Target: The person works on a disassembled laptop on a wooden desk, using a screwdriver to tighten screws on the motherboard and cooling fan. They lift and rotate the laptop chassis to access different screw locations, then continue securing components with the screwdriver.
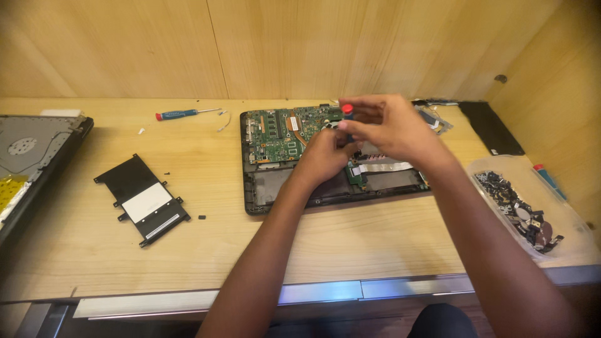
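Observation:
An opened laptop base (275, 188) lies on the wooden desk with its green circuit board (278, 134) exposed. My right hand (388, 125) grips a screwdriver with a red cap (347, 109), held upright over the board's middle. My left hand (325, 156) rests on the laptop just below it, fingers closed around the screwdriver's lower part; the tip is hidden by both hands.
A black flat battery pack (145, 200) with a white label lies to the left. A blue-handled screwdriver (181, 114) sits at the back. A clear plastic tray (563, 213) of screws and small parts is at right. Another laptop shell (31, 156) is at far left, a black panel (491, 128) at back right.

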